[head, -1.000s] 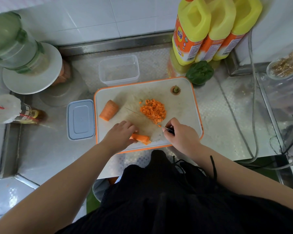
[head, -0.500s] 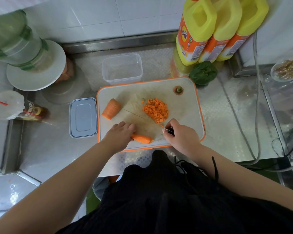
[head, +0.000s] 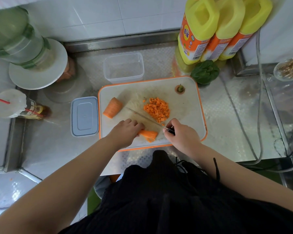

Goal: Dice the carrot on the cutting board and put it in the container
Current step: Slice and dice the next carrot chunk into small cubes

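1. Left hand [head: 125, 130]: fingers [head: 134, 123] curled down on a carrot piece [head: 149, 133], pinning it at the near edge of the cutting board [head: 189, 105].
2. Right hand [head: 181, 134] gripped the knife [head: 142, 115] by its handle; blade lay diagonally toward far-left, just far of the held piece.
3. Diced carrot pile [head: 157, 109] sat mid-board, just right of the blade; uncut carrot chunk [head: 112, 107] on the board's left; stem end [head: 180, 89] at the far right corner.
4. Step looked like slicing the held piece; dicing seemingly about half done. Next move likely needs the blade set across the piece, clear of the fingertips.
5. Container [head: 123, 67] open and empty, just beyond the board's far edge; lid [head: 84, 116] left of the board on the counter [head: 227, 115].
6. Held piece close to the near edge, so bits could roll off. Open room on the board's right side.
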Available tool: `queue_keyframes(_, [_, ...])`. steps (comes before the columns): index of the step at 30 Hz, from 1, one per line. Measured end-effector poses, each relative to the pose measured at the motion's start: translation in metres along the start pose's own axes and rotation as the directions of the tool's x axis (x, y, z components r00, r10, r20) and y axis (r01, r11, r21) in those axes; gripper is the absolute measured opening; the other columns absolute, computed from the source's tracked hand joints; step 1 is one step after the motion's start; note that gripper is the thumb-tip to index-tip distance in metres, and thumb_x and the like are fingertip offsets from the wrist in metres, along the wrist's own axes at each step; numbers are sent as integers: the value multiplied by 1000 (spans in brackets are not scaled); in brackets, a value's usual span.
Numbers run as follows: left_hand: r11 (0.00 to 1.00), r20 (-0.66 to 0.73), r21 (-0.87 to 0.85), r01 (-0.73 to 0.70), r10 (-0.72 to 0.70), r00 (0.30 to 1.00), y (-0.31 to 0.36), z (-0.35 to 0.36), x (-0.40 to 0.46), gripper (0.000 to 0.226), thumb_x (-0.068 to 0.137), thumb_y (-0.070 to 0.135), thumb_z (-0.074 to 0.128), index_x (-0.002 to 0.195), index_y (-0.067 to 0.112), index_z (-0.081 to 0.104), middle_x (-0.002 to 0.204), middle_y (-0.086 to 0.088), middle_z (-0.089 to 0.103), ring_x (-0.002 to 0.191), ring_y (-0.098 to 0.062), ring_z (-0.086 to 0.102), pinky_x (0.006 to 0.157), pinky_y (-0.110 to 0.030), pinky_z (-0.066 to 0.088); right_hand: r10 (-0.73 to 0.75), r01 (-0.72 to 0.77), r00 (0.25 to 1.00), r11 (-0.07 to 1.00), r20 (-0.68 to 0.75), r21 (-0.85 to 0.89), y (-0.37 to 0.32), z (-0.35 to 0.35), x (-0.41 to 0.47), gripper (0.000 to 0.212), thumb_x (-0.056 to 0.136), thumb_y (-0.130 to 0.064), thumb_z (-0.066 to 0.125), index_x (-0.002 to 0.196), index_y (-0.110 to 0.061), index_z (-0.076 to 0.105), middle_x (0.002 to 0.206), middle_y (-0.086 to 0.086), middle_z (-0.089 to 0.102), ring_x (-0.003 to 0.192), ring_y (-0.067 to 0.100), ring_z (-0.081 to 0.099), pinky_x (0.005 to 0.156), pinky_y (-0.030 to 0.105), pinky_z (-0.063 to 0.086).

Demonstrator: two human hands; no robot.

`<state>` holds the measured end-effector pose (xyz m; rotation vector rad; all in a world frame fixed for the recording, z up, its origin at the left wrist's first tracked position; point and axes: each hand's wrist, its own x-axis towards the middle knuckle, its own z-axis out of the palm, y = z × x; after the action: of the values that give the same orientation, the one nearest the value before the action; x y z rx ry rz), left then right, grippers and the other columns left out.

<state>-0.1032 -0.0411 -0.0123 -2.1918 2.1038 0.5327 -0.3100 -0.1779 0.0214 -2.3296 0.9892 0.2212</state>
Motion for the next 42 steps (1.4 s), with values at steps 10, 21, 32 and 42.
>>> queue_keyframes(10, [995, -136, 97, -32, 45, 990, -23, 5, -11, 60, 65, -3, 77, 113, 26, 55, 95, -3, 57, 84, -27, 52, 69, -39, 50, 16, -16, 1000, 1000, 23, 14, 0, -1, 0, 22, 95, -44, 48, 93, -22, 40, 67, -9, 54, 61, 16, 57, 53, 29, 45])
queue_keyframes(21, [990, -142, 86, -108, 119, 983, -8, 5, -5, 45, 73, 37, 80, 114, 23, 66, 114, -4, 63, 106, -30, 58, 93, -42, 49, 49, -50, 997, 999, 60, 18, -3, -1, -1, 24, 95, -45, 47, 96, -20, 43, 73, -4, 60, 65, 18, 60, 60, 35, 52])
queue_keyframes(32, [960, -210, 103, -260, 276, 938, -1, 18, 3, 28, 82, 39, 69, 100, 17, 67, 99, -7, 64, 85, -28, 59, 76, -37, 52, 121, -123, 992, 991, 47, 54, -2, -1, 1, 25, 95, -45, 48, 96, -20, 44, 75, -2, 62, 68, 20, 61, 64, 38, 53])
queue_keyframes(42, [999, -194, -2, -53, 52, 980, -17, 17, -7, 54, 68, 46, 81, 110, 18, 65, 111, -6, 63, 100, -31, 59, 81, -42, 54, 96, -99, 993, 994, 62, 48, -2, -2, 0, 23, 95, -44, 48, 94, -21, 43, 73, -4, 59, 66, 18, 59, 60, 35, 51])
